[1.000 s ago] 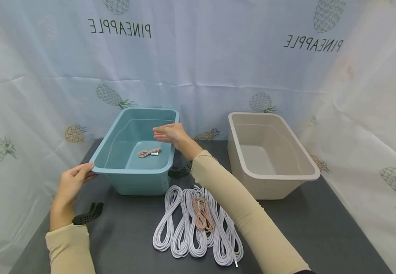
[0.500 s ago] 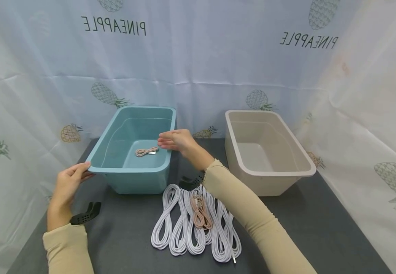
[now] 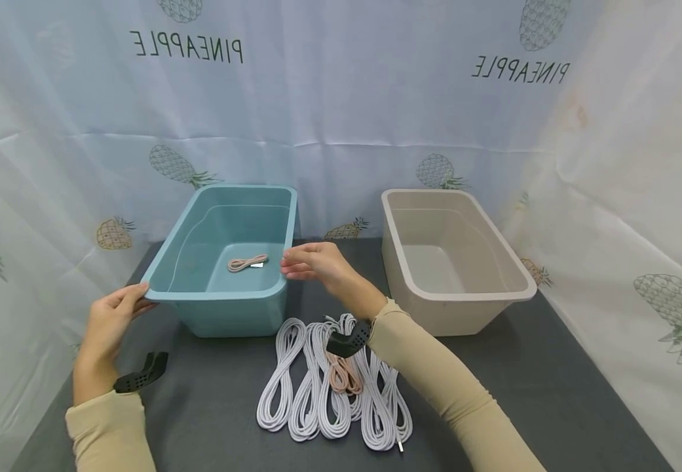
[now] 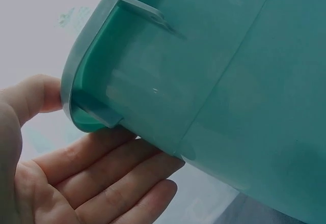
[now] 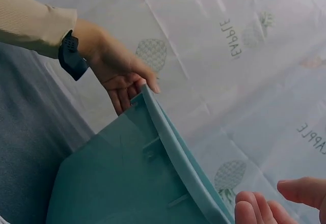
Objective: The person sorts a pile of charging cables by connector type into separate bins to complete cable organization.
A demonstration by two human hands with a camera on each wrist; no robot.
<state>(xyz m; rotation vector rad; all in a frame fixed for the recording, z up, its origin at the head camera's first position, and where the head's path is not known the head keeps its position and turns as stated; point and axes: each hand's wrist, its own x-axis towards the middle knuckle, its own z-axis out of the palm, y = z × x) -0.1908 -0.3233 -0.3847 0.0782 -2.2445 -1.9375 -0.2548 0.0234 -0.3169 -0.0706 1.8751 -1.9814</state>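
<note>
My left hand [image 3: 109,319] pinches the front left corner of the blue-green tub [image 3: 217,296], thumb on the rim and fingers underneath, as the left wrist view shows. Inside that tub lies a small bundled pinkish cable [image 3: 246,263] with a light plug end. Beside the tub's right rim hovers my right hand [image 3: 320,263]; in the right wrist view its thumb stands apart from the fingers [image 5: 257,210] and nothing is between them. Below my right wrist, several coiled white cables [image 3: 282,387] lie on the table, with a pinkish cable coil [image 3: 345,379] on top.
A beige tub [image 3: 429,314] stands at the right on the dark table [image 3: 211,413]. Behind both tubs hangs a pale curtain [image 3: 341,85] with pineapple prints. Black wrist devices [image 3: 143,373] are on both wrists.
My right hand has drawn back from over the blue-green tub to its right side, moving right and nearer. The left hand keeps its grip on the rim. The whole head view has shifted slightly.
</note>
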